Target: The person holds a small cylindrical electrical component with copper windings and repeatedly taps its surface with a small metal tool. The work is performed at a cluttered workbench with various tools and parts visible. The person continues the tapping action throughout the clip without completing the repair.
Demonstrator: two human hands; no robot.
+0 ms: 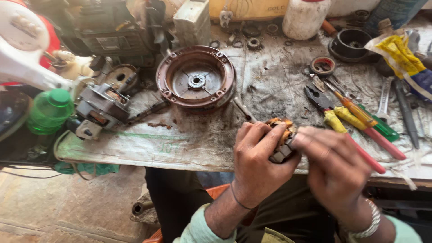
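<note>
Cluttered workbench with a round motor housing and pliers; at its near edge, left hand and right hand pinch a small wound motor part between them, its shaft angled away toward the housing.

**Item Count at the Workbench**

You have two hands on one small motor winding. Count one round housing, one green bottle, one white jar, one pliers, two screwdrivers.

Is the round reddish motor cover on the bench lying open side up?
Yes. The round reddish motor cover lies open side up: its hollow interior and central hub show.
</note>
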